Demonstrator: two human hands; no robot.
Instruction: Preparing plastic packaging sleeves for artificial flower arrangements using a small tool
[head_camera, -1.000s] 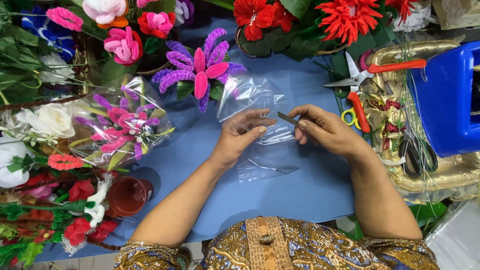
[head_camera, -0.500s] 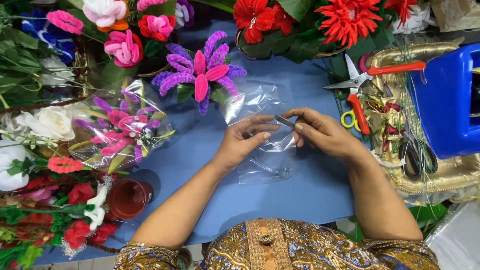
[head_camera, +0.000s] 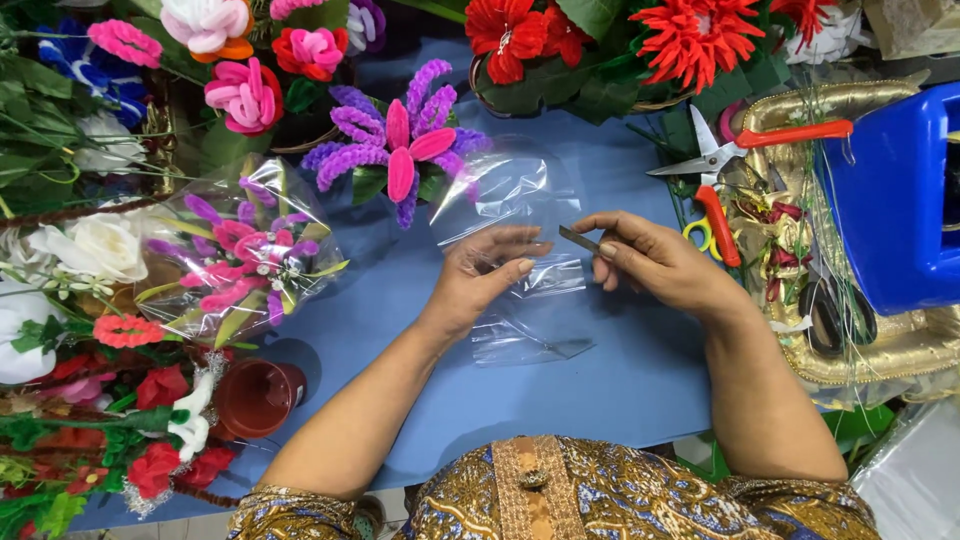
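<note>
Here the clear film (head_camera: 520, 215) is lying near the middle of the blue table (head_camera: 640, 370), its far edge rising toward the purple flower (head_camera: 400, 150) and its near part crumpling under the hands. The left hand (head_camera: 485, 280) is resting on the film, fingers (head_camera: 520, 262) half curled and pressing the sheet rather than gripping it; whether they are pinching a fold I cannot tell. The right hand (head_camera: 660, 265) is pinching a thin dark strip (head_camera: 580, 240) between thumb and forefinger, its far end pointing left toward the left fingertips, close but seemingly not touching.

To do this step well, I judge that the left hand should be keeping the slippery film flat and taut while the right is bringing the strip squarely to the edge, since slack film will wrinkle or slide.

On the left a wrapped bouquet (head_camera: 235, 260) is lying just beside the work, with a red cup (head_camera: 258, 395) nearer the person. On the right, well apart, scissors (head_camera: 745, 150) with red handles are resting across a gold tray (head_camera: 900, 345), beside a blue box (head_camera: 890, 190). Red flowers (head_camera: 600, 40) are crowding the far edge.
</note>
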